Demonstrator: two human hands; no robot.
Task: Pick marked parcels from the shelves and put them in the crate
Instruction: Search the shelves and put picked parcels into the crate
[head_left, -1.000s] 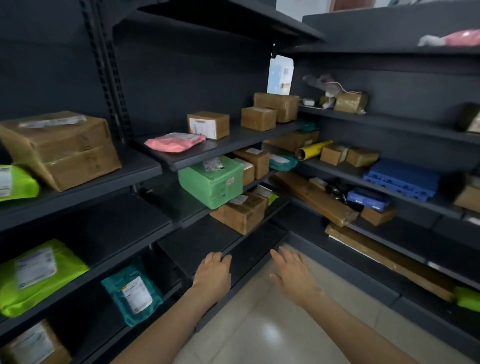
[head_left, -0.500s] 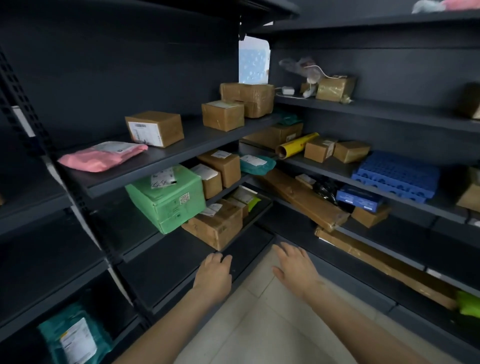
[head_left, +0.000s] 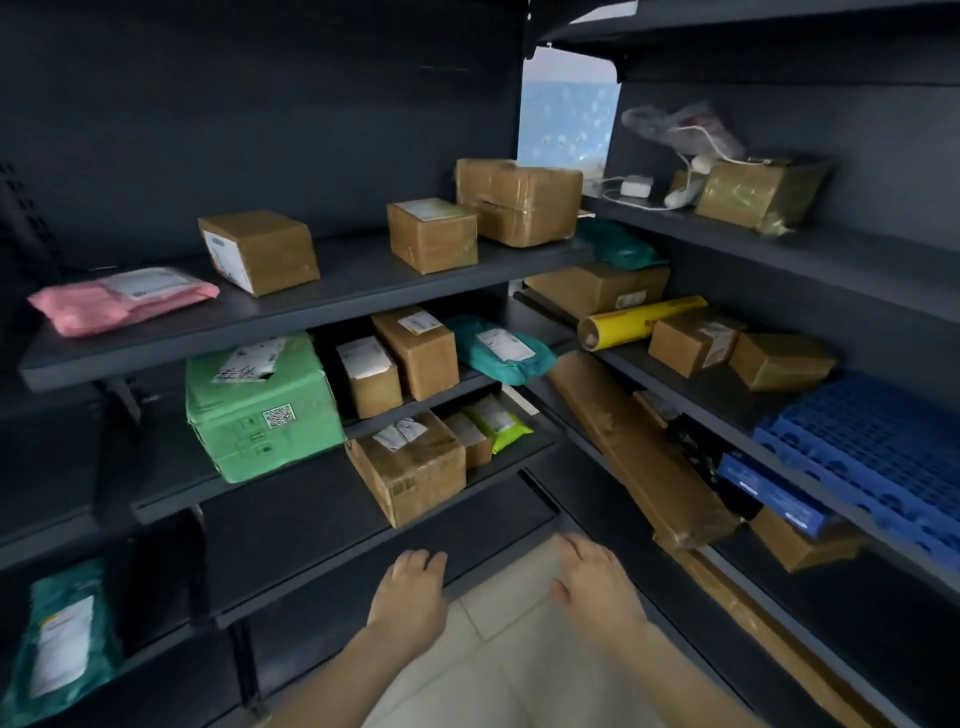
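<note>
Parcels (head_left: 410, 462) on shelves; left hand (head_left: 413, 592), right hand (head_left: 592, 584) relaxed, spread, holding nothing.

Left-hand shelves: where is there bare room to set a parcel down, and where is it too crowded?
Bare: the top shelf between the labelled box and the small taped box; and the low shelf left of the worn box, below the green parcel. Crowded: from the green parcel across to the teal mailer.
</note>
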